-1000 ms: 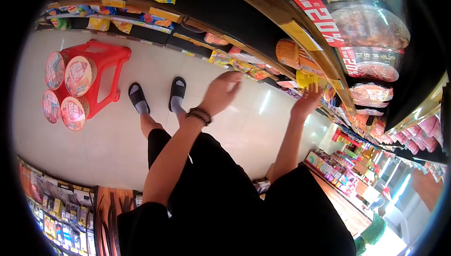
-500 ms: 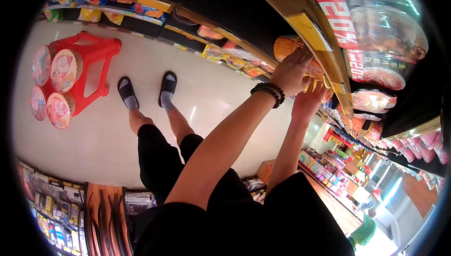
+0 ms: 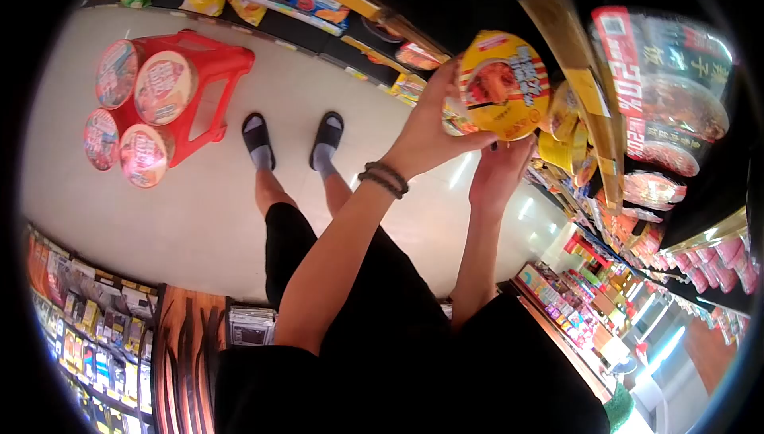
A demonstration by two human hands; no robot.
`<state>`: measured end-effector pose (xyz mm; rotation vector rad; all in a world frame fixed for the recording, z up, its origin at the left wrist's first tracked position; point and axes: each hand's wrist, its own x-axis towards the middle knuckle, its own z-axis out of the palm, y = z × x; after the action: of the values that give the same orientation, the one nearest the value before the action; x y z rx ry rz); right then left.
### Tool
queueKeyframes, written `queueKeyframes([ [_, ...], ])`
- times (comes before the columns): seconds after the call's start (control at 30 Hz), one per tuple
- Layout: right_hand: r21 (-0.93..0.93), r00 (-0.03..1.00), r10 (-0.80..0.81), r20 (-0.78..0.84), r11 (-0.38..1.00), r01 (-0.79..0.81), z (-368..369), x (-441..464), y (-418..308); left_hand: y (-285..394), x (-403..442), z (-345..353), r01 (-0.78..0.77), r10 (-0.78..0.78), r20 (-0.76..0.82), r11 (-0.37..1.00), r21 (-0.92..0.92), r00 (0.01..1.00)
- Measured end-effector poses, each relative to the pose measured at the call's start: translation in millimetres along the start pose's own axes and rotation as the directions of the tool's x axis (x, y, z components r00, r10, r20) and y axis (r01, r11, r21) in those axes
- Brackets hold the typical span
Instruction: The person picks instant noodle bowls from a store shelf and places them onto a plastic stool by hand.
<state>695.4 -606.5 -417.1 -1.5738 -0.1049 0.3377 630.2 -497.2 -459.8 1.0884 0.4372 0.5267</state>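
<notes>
My left hand (image 3: 434, 136), with a dark bead bracelet at the wrist, grips an instant noodle bowl (image 3: 503, 88) by its side. The bowl's yellow lid, with a picture of food, is turned towards me. At the lower edge of the bowl, my right hand (image 3: 501, 175) is closed with its fingers curled up against it; part of those fingers is hidden. Just right of the held bowl, more yellow noodle bowls (image 3: 563, 147) sit on the shelf (image 3: 585, 88).
On the floor at the left, a red stool (image 3: 215, 76) bears several noodle bowls (image 3: 165, 88). Snack bags (image 3: 318, 6) line the lower shelves. Large food packs (image 3: 668, 92) hang or stand at the right. A display rack (image 3: 95, 330) is at the lower left.
Both hands have drawn back from the shelf edge. The noodle bowl has come out from the shelf in my left hand, its lid now facing me. The view has shifted slightly.
</notes>
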Motion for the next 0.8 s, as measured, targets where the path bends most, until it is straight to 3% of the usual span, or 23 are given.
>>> queueKeyframes([
  [0.1, -0.008, 0.995, 0.083, 0.063, 0.997, -0.082, 38, -25, 27, 1, -28, -54, 0.043, -0.065, -0.146, 0.988, -0.150, 0.987],
  [0.17, -0.009, 0.985, 0.127, 0.119, 0.992, -0.126, 72, -48, 39, 7, -48, -88, 0.139, -0.178, -0.283, 0.978, -0.155, 0.942],
  [0.3, -0.067, 0.936, 0.234, 0.262, 0.972, -0.224, 141, -91, 58, 12, -93, -169, 0.133, -0.208, -0.426, 0.971, -0.199, 0.880],
  [0.4, -0.041, 0.855, 0.256, 0.451, 0.963, -0.267, 195, -121, 70, 66, -119, -219, 0.073, -0.192, -0.519, 0.968, -0.241, 0.833],
  [0.47, -0.047, 0.785, 0.274, 0.555, 0.953, -0.299, 235, -138, 74, 82, -131, -256, 0.011, -0.099, -0.600, 0.989, -0.148, 0.794],
  [0.57, -0.068, 0.717, 0.189, 0.671, 0.979, -0.194, 296, -156, 88, 103, -145, -318, 0.056, -0.074, -0.656, 0.997, -0.048, 0.751],
  [0.7, -0.081, 0.611, 0.116, 0.783, 0.993, -0.084, 378, -165, 101, 126, -140, -386, -0.014, 0.046, -0.720, 0.999, 0.051, 0.692],
  [0.73, -0.055, 0.586, 0.099, 0.805, 0.994, -0.092, 396, -166, 108, 135, -133, -395, -0.088, 0.012, -0.746, 0.994, -0.064, 0.666],
  [0.8, -0.012, 0.560, 0.045, 0.827, 0.998, -0.063, 428, -168, 124, 125, -134, -433, -0.119, 0.010, -0.741, 0.988, -0.094, 0.671],
])
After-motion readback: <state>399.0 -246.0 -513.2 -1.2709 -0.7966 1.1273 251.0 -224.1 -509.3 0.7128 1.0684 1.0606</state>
